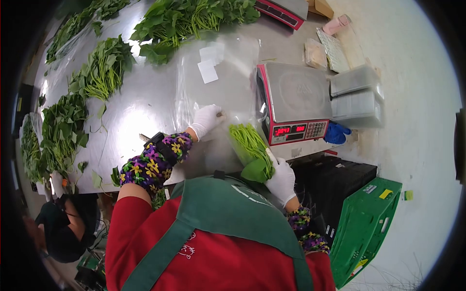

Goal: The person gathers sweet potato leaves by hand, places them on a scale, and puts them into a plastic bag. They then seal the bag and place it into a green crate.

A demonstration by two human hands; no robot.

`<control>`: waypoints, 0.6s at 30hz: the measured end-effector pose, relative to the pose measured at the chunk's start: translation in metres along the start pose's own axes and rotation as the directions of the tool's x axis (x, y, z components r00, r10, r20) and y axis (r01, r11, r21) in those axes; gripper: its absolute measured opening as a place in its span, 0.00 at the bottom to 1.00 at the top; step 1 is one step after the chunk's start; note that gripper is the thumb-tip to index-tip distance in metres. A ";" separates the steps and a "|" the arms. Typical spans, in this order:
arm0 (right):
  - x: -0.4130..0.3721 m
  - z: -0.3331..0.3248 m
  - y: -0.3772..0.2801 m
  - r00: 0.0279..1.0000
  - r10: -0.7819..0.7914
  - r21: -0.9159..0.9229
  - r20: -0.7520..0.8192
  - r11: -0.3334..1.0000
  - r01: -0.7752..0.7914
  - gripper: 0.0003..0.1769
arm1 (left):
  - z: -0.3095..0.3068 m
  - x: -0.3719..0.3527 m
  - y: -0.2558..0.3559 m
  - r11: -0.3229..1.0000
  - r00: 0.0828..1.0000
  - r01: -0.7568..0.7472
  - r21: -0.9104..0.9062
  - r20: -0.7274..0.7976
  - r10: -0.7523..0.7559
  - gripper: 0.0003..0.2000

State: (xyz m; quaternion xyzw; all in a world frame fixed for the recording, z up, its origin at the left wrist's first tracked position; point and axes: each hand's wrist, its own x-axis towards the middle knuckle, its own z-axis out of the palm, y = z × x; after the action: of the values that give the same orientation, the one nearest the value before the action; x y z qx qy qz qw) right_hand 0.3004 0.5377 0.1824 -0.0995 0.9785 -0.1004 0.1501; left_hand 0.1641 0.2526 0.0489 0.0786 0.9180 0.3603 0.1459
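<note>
My right hand [281, 180], in a white glove, grips a bunch of leafy greens [250, 145] at its leafy lower end. Pale green stems point away from me, and clear plastic seems to wrap the bunch. My left hand [206, 120], also gloved, has its fingers drawn together at the edge of clear plastic bags [233, 82] lying flat on the table. Which layer of plastic it pinches is hard to make out. Just right of the bunch stands a red digital scale [298, 92] with a bare metal pan and lit red digits.
Heaps of leafy greens [194, 19] and loose bunches [104, 68] lie across the metal table [141, 92]. Clear plastic tubs [357, 102] stand beyond the scale. A green crate [369, 228] is at lower right. A co-worker's gloved hand [57, 184] is at far left.
</note>
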 end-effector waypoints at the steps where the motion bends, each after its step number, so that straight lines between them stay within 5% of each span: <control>1: 0.001 0.003 0.002 1.000 0.006 0.003 -0.003 1.000 -0.006 0.47 | -0.002 0.001 0.000 0.999 0.997 0.049 0.012 -0.058 -0.048 0.10; 6: 0.002 -0.003 0.000 0.999 0.022 -0.004 0.032 1.000 -0.021 0.47 | -0.020 -0.006 0.022 0.991 0.985 0.043 -0.127 -0.163 -0.064 0.11; 9: 0.006 -0.011 -0.010 0.998 -0.051 0.005 -0.032 0.999 0.051 0.47 | -0.029 -0.029 0.060 0.973 0.943 -0.223 0.057 -0.240 0.231 0.08; 12: 0.013 -0.016 -0.019 0.998 -0.031 0.030 -0.055 0.999 0.032 0.42 | -0.042 -0.043 0.088 0.950 0.888 -0.289 0.119 -0.336 0.313 0.06; 16: 0.015 -0.027 -0.029 0.997 -0.041 0.024 -0.065 0.999 0.042 0.42 | -0.048 -0.050 0.099 0.941 0.899 -0.300 0.159 -0.283 0.335 0.06; 18: 0.021 -0.024 -0.028 0.987 -0.111 -0.025 -0.112 0.994 0.109 0.42 | -0.051 -0.058 0.118 0.918 0.830 -0.383 0.107 -0.396 0.392 0.05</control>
State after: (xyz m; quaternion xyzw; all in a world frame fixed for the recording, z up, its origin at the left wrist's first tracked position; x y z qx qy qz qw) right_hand 0.2777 0.5099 0.2050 -0.1489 0.9794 -0.1048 0.0877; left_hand 0.2068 0.2915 0.1774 0.1874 0.8969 0.3801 -0.1265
